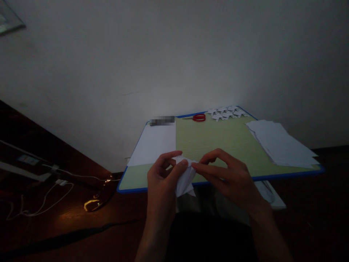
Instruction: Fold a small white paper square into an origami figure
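Observation:
Both my hands hold one small piece of folded white paper (pixel 185 178) just above the near edge of a green board with a blue rim (pixel 218 140). My left hand (pixel 162 178) grips the paper from the left with curled fingers. My right hand (pixel 229 174) pinches the paper's upper right corner between thumb and forefinger. Part of the paper is hidden behind my left fingers.
On the board lie a white sheet (pixel 154 143) at the left, a stack of white sheets (pixel 280 143) at the right, red-handled scissors (pixel 198 117) and several small folded paper figures (pixel 226 113) at the far edge. White cables (pixel 49 174) trail over the dark floor on the left.

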### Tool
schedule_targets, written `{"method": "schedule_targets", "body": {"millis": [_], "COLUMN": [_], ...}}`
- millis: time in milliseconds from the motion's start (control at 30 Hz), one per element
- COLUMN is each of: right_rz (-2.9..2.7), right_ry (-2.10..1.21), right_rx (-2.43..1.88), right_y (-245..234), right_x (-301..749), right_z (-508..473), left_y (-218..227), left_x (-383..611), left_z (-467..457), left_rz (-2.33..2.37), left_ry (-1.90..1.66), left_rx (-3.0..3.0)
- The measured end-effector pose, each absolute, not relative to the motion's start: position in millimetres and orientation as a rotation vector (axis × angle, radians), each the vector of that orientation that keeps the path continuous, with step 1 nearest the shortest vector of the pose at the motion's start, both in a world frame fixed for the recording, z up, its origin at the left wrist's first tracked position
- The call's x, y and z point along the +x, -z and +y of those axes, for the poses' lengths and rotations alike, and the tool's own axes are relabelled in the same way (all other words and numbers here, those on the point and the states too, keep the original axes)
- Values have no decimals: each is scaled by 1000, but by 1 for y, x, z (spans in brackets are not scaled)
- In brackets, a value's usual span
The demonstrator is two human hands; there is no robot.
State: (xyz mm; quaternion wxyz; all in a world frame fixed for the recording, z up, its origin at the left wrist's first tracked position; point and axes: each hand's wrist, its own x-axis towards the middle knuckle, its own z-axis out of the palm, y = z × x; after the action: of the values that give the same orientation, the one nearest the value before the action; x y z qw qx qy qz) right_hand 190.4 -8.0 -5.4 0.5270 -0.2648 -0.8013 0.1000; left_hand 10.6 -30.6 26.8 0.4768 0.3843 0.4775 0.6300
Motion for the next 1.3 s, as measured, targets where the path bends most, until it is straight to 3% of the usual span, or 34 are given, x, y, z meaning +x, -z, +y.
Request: {"method": "schedule_targets", "body": {"millis": [300, 567, 1300], "right_rz": [-1682, -1287, -1078], "right_ry": [-561, -1308, -1247], "right_rx": [-686, -709, -748], "right_y": [3, 3, 0], "right_x": [185, 176, 162], "right_z": [-6, -12, -14], "left_y": [-26, -18, -17], "left_x": [10, 11, 17], "left_z": [-33, -39, -38], "left_rz": [1080, 994, 1097], "left_ry": [-1554, -1611, -1607], "left_rx": [995, 1108, 1077]}}
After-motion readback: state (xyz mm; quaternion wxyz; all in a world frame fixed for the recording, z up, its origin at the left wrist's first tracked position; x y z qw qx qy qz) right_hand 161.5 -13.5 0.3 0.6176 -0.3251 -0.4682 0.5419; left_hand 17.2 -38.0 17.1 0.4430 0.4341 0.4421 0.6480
